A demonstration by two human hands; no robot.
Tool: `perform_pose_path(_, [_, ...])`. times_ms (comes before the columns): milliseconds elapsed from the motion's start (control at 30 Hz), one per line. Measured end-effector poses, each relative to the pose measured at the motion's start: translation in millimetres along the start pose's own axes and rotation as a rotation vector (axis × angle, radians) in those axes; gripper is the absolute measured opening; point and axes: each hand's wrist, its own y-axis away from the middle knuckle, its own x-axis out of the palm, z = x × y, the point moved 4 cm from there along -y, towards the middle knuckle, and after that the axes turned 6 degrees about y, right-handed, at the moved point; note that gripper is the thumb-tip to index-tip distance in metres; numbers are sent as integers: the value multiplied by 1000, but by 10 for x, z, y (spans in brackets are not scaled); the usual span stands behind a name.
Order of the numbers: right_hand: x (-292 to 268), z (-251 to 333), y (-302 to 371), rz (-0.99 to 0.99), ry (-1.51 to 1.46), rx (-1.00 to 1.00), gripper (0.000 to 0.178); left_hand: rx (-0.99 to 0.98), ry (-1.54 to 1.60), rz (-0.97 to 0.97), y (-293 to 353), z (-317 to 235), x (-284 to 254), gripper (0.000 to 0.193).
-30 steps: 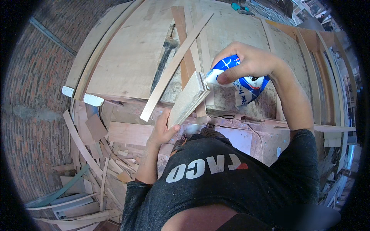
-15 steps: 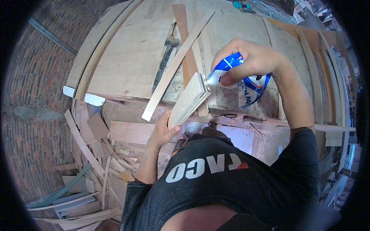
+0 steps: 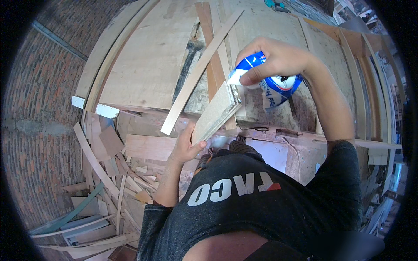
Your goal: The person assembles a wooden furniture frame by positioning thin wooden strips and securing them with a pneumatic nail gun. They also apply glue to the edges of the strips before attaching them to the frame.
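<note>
My left hand (image 3: pixel 186 147) grips the near end of a short, pale wooden block (image 3: pixel 214 114) that looks layered, holding it tilted with its far end raised. My right hand (image 3: pixel 278 61) is closed around a soft blue and white plastic pouch (image 3: pixel 285 83), thumb pressed on its side. The pouch's narrow white corner points at the block's far end, at its upper left corner. Whitish, wet-looking spots lie along that end; they may be glue. Whether the pouch touches the wood I cannot tell.
Beyond my hands stands a wooden workbench (image 3: pixel 139 65) with long thin strips (image 3: pixel 204 69) crossed on it. Offcuts (image 3: pixel 135 187) litter the floor at left, beside a brick wall (image 3: pixel 39 143). A wooden frame (image 3: pixel 361 82) stands at right. A teal tool (image 3: pixel 274 5) lies at the far edge.
My right hand and the pouch have shifted slightly left and away, along the block's end. The block has moved a little right. Both hands keep their hold.
</note>
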Motion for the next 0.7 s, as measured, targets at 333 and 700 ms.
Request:
perform_pose_path(333, [1160, -2615, -281, -425, 323, 594, 65, -30, -4, -163, 446, 477, -861, 76])
perform_pose_path(700, [3320, -2181, 633, -311, 557, 464, 56, 339, 758, -235, -132, -603, -915, 76])
